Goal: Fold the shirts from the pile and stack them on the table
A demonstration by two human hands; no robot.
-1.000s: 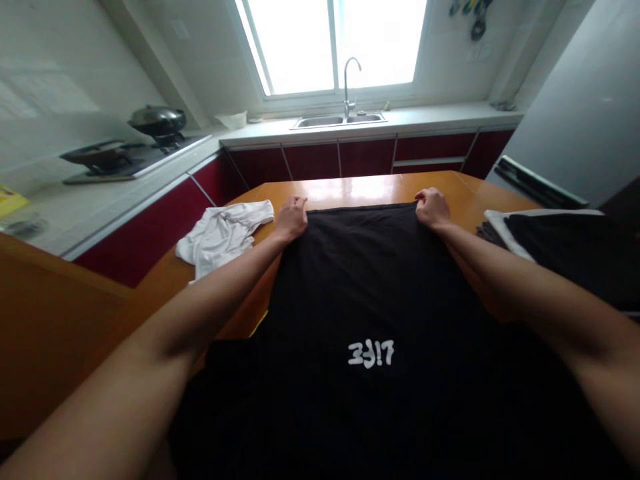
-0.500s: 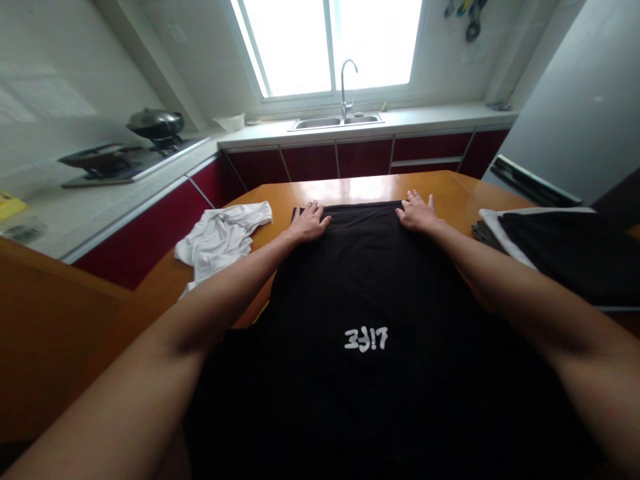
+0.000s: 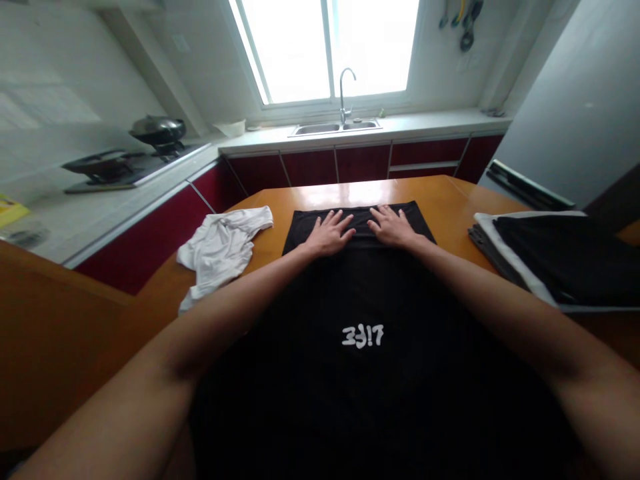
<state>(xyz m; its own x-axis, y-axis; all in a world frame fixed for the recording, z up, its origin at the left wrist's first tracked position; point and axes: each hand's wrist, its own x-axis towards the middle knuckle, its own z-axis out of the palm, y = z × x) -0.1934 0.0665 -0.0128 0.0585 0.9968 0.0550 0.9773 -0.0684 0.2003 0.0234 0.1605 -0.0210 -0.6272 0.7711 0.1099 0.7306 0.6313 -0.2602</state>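
Observation:
A black T-shirt (image 3: 360, 287) lies spread on the wooden table, its hem at the far side and white lettering, upside down to me, in the middle. My left hand (image 3: 330, 233) rests flat on the cloth just inside the hem, fingers spread. Close beside it to the right, my right hand (image 3: 393, 227) lies on the same cloth with its fingers apart. Small creases run across the fabric by the hands. The near part of the shirt is too dark to make out.
A crumpled white garment (image 3: 225, 250) lies on the table (image 3: 345, 193) at left. Folded clothes (image 3: 565, 260) are stacked at right. Beyond stand a counter with a sink (image 3: 335, 128), a stove with a lidded wok (image 3: 159, 130), and a grey fridge (image 3: 570, 113).
Both hands have slid inward from the shirt's far corners and slightly toward me, now close together. The far corners of the shirt are uncovered.

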